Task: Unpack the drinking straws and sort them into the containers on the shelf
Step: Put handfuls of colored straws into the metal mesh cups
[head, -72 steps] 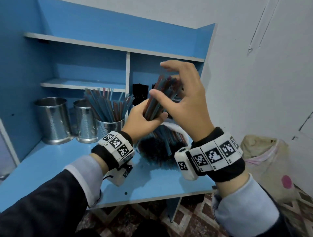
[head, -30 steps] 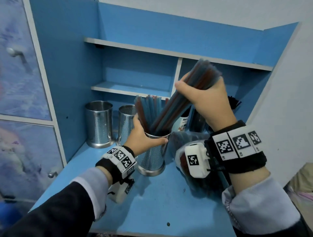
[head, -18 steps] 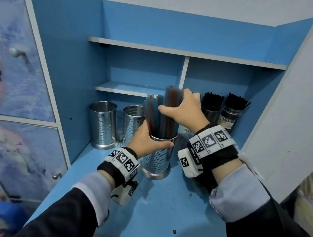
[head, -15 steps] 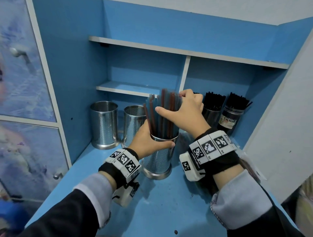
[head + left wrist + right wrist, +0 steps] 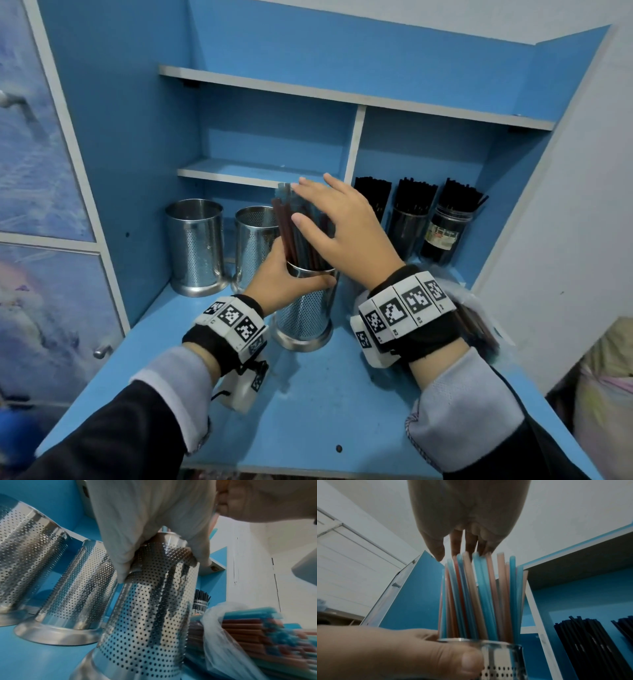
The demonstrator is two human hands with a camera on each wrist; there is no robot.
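Observation:
A perforated steel cup [image 5: 305,318] [image 5: 150,608] stands at the middle of the blue shelf board, full of upright blue and red straws [image 5: 291,229] [image 5: 479,595]. My left hand [image 5: 284,281] [image 5: 402,650] grips the cup just under its rim. My right hand [image 5: 339,222] is flat above the straws, fingers [image 5: 458,545] straight and touching their tops. A clear plastic bag [image 5: 223,635] of more blue and red straws [image 5: 248,628] lies on the board right of the cup, mostly hidden behind my right wrist in the head view.
Two empty perforated steel cups [image 5: 195,246] [image 5: 255,240] stand to the left at the back. Three jars of black straws [image 5: 411,219] fill the right compartment. A blue side wall [image 5: 120,137] closes the left; low shelves [image 5: 253,171] hang above the cups.
The right hand lowered its bundle of straws into the cup, let go and flattened over their tops. The left hand kept hold of the cup.

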